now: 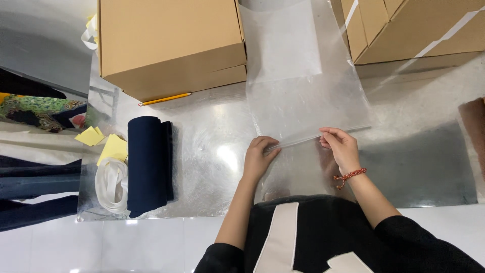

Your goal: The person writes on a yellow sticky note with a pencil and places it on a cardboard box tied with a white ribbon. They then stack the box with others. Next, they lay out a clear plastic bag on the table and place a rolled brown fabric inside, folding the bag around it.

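Note:
A clear plastic bag (303, 96) lies flat on the shiny metal table (212, 146), stretching away from me between two boxes. My left hand (258, 157) pinches the bag's near edge at its left end. My right hand (341, 147), with a red bead bracelet on the wrist, pinches the same edge further right. The edge is pulled taut between both hands. A dark black garment with pale straps (323, 237) lies at the table's near edge below my hands.
A folded navy cloth (149, 162) lies at the left, with a white roll of material (111, 184) and yellow paper slips (108, 144) beside it. A large cardboard box (169, 43) with a pencil (165, 99) before it stands far left; more boxes (414, 28) far right.

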